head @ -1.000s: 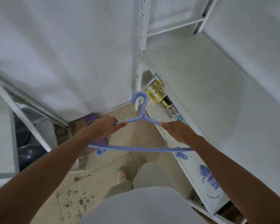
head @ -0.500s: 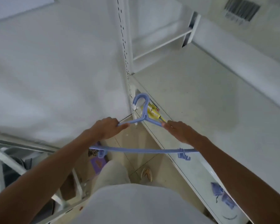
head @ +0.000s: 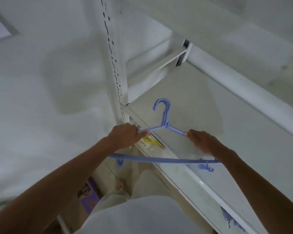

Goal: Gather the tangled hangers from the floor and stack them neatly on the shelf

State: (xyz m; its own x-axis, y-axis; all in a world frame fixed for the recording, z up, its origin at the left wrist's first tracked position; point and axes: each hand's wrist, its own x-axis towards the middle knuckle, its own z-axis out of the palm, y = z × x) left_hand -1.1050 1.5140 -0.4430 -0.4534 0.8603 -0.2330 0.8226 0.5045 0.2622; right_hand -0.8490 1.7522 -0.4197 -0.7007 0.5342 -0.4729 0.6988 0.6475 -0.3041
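While hands (head: 161,139) grip hangers (head: 165,119), over shelf (head: 227,132)

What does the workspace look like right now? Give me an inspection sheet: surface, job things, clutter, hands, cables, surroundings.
Surface: white shelf, bare where visible, hangers not yet set down.
Job's things: blue hangers, several stacked together, held above the shelf's front edge, hook pointing up.
Clutter: yellow package on a lower shelf; purple box on the floor; blue items on the lower shelf, too blurred to identify.
Hands: left hand grips the left shoulder bar; right hand grips the right one.
Cables: nothing seen.
Surroundings: slotted white upright, white wall, tiled floor.
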